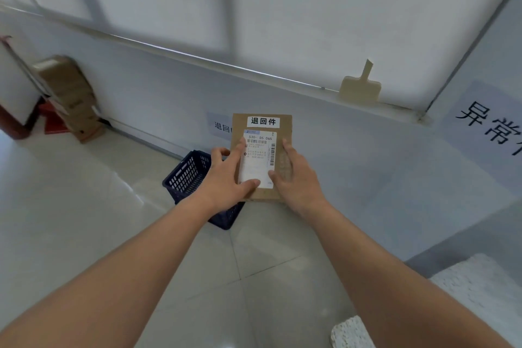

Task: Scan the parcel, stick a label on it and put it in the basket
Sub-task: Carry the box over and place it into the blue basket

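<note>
Above the floor, by the wall: both arms reach out, bare, holding one parcel between them.

Parcel [261, 155]: a flat brown cardboard packet, held up in the air with its face toward the person, over the far edge of the basket.

Labels: a small white label [263, 121] with three black characters sits near the parcel's top edge; below it a larger white shipping label [258, 159] with barcodes.

Left hand [226, 178]: fingers spread, gripping the parcel's left side; thumb pressed on the lower corner of the shipping label, forefinger lying along its left edge.

Right hand [293, 178]: clasping the parcel's right side, thumb on the label's lower right edge, one finger stretched up the cardboard.

Basket [186, 178]: dark blue, slotted plastic, standing on the tiled floor [84, 192] against the wall, partly hidden behind the left hand and the parcel.

Wall sign [221, 126]: a paper sheet behind the parcel, mostly covered.

Far left corner: blurred cardboard boxes [70, 96] stacked on the floor.
</note>
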